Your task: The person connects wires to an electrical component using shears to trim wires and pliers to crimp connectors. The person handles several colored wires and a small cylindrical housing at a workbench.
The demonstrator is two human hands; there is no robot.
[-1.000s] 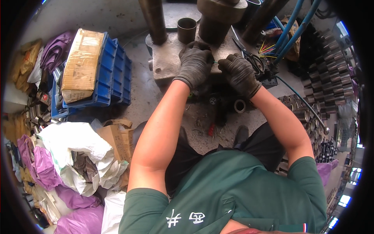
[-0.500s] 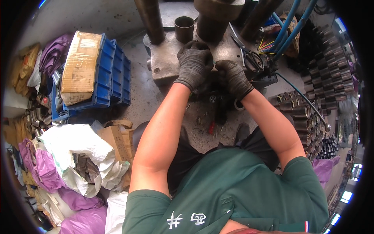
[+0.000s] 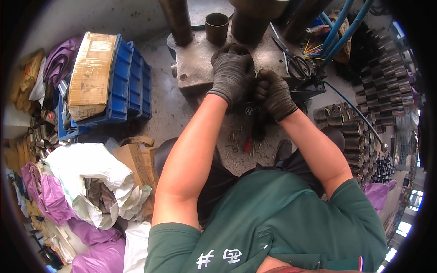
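Observation:
Both hands wear dark grey knit gloves and meet over the front edge of a worn metal block (image 3: 193, 61). My left hand (image 3: 232, 73) is closed, knuckles up, just in front of an upright metal sleeve (image 3: 216, 29). Close beside it, my right hand (image 3: 274, 93) is closed too, its fingers curled toward the left hand. A tiny greenish sliver (image 3: 256, 71) shows between the hands; its kind is too small to tell. Whatever the fingers hold is hidden by the gloves. Scissors (image 3: 298, 68) with dark handles lie on the block, right of my hands.
Dark metal columns (image 3: 176, 22) rise behind the block. Blue crates (image 3: 132, 82) with a cardboard box (image 3: 93, 75) stand left, above white (image 3: 86, 168) and purple sacks (image 3: 98, 259). Stacked metal sleeves (image 3: 384, 86), blue hoses (image 3: 339, 29) and a ball-ended lever (image 3: 357, 116) are at the right.
My right hand has moved down and slightly right, and its wrist has turned. My left hand has shifted slightly right. Both stay closed; the whole view has shifted a little.

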